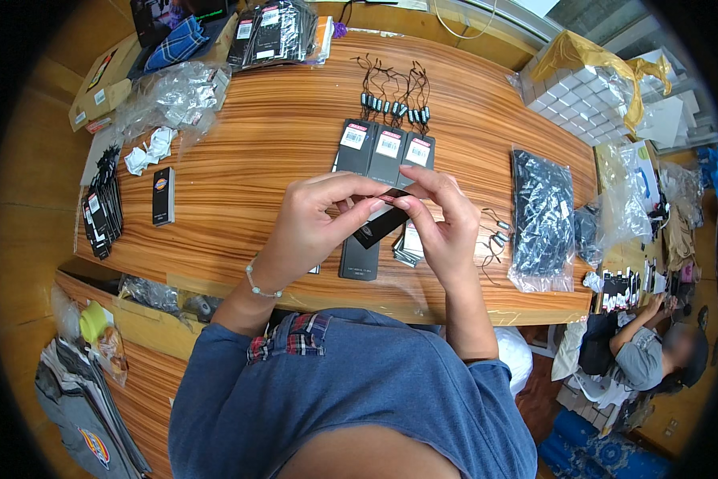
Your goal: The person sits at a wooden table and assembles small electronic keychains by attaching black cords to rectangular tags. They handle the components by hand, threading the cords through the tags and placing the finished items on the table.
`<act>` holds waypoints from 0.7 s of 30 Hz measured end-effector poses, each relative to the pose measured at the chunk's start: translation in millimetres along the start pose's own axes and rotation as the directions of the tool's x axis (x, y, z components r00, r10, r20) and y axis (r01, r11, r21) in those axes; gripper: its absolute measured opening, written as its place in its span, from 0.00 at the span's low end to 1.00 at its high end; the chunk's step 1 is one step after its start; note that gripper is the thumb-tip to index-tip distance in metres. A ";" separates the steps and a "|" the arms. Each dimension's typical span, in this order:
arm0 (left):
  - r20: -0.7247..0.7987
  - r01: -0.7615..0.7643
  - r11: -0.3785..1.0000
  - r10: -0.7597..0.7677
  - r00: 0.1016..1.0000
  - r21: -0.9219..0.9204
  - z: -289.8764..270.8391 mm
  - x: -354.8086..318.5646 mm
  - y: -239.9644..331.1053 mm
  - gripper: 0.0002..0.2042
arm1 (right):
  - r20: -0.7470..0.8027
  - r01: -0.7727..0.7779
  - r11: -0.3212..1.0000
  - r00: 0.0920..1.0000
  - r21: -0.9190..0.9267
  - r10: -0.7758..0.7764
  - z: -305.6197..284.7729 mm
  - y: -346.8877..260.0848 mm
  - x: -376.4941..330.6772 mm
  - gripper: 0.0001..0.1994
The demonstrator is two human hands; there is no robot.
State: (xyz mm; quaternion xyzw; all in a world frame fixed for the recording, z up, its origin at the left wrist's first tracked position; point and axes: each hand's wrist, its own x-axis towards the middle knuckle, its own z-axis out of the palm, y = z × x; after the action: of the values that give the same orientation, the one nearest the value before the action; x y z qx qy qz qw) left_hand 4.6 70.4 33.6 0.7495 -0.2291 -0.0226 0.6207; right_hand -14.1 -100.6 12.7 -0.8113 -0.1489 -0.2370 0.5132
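Note:
Over the middle of the table my left hand (315,219) and my right hand (447,223) meet, thumbs and fingertips pinched on a black hang tag (379,229). The tag tilts down to the left between them; a small reddish bit shows at its pinched top end. Just beyond my fingers lie dark hang tags (385,166) in three columns with white-and-red stickers. Above them is a row of black tag strings (395,92) with small pale-blue barrels. Beneath my hands are another dark tag (359,265) and a small stack of tags (408,249), partly hidden by my right hand.
Loose strings (496,239) and a bagged dark bundle (542,215) lie right. At left are a tag stack (163,195), a fanned tag pile (103,203) and crumpled paper (150,152). Far right stands a box of white packs (579,96); a person (642,351) works beyond.

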 end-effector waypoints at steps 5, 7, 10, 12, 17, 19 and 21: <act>-0.018 -0.097 0.990 0.100 0.995 0.102 1.6 0.1 0.6 0.08 | 0.000 -0.058 0.993 0.998 0.098 0.058 -0.1 4.7 -4.7 0.12; -0.030 -0.197 0.960 0.207 0.978 0.199 4.0 0.3 -4.7 0.08 | 0.023 -0.105 0.986 0.994 0.132 0.103 -0.7 4.8 -5.0 0.12; -0.053 -0.181 0.964 0.195 0.979 0.194 4.6 -0.5 -4.6 0.08 | 0.068 -0.154 0.978 0.987 0.139 0.145 -2.0 1.5 -2.0 0.12; -0.054 -0.148 0.976 0.158 0.986 0.157 4.1 0.1 -2.7 0.07 | 0.083 -0.114 0.986 0.991 0.119 0.104 -1.6 -0.2 -0.3 0.12; -0.025 -0.162 0.977 0.167 0.986 0.141 3.3 1.6 -3.1 0.07 | 0.073 -0.129 0.980 0.990 0.149 0.119 0.9 4.3 -4.1 0.12; 0.002 -0.169 0.973 0.171 0.985 0.154 2.8 2.4 -1.6 0.06 | 0.067 -0.140 0.978 0.989 0.157 0.131 1.5 5.2 -4.7 0.11; -0.009 -0.221 0.954 0.227 0.974 0.200 3.4 2.3 -4.7 0.06 | 0.061 -0.144 0.977 0.989 0.157 0.136 2.5 3.8 -4.7 0.10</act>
State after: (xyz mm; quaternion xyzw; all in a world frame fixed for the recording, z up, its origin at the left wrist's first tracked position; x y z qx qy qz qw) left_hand 7.1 66.9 29.0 0.7769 -0.3037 0.0829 0.5452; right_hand -15.7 -100.0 6.4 -0.7815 -0.1228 -0.1673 0.5884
